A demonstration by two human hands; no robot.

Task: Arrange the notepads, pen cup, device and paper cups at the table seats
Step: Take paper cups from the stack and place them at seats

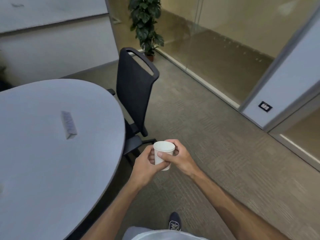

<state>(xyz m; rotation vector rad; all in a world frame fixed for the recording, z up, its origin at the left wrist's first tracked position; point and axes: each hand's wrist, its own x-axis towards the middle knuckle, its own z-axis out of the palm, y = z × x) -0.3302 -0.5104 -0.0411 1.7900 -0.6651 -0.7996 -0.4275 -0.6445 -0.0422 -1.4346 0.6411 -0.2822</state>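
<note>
A carpeted office floor [199, 135] fills most of the view, running from the centre out to 3 o'clock, with glass partition walls [225, 54] along 1 to 2 o'clock. A large rounded grey table [43, 161] takes up the side from 7 to 10 o'clock. On it, toward 9 o'clock, lies a small blurred rectangular object [68, 125]; what it is cannot be told. A black office chair [134, 94] stands just beside the table's edge at 12 o'clock, its back to the camera. A leafy potted plant [146, 23] stands in the far corner at 12 o'clock. Just below centre, at 6 o'clock, both hands hold a white paper cup [163, 154] upright above the carpet, off the table's edge. The left hand [146, 168] curls closed around its base; the right hand [178, 157] wraps its side, thumb across the front. A dark shoe [175, 221] shows at 6 o'clock.
</note>
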